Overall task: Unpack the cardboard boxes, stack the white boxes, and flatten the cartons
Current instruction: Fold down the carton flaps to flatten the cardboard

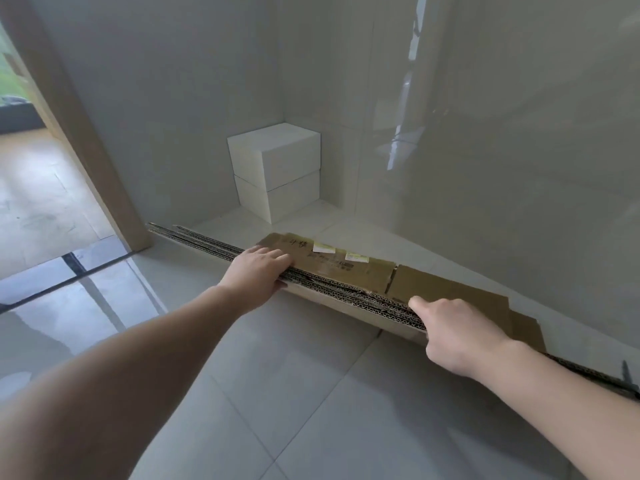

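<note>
Several flattened brown cartons (353,271) stand on edge as one bundle, leaning towards the glossy wall on the right. My left hand (258,271) grips the bundle's top edge near its middle, fingers over the far side. My right hand (457,332) grips the same edge further right, thumb on the near face. Two white boxes (277,171) are stacked one on the other in the far corner, the upper one slightly askew.
A glossy grey wall (502,168) runs along the right, close behind the cartons. A wooden door frame (86,140) and an open doorway are at the left. Pale floor tiles (294,393) spread below my arms.
</note>
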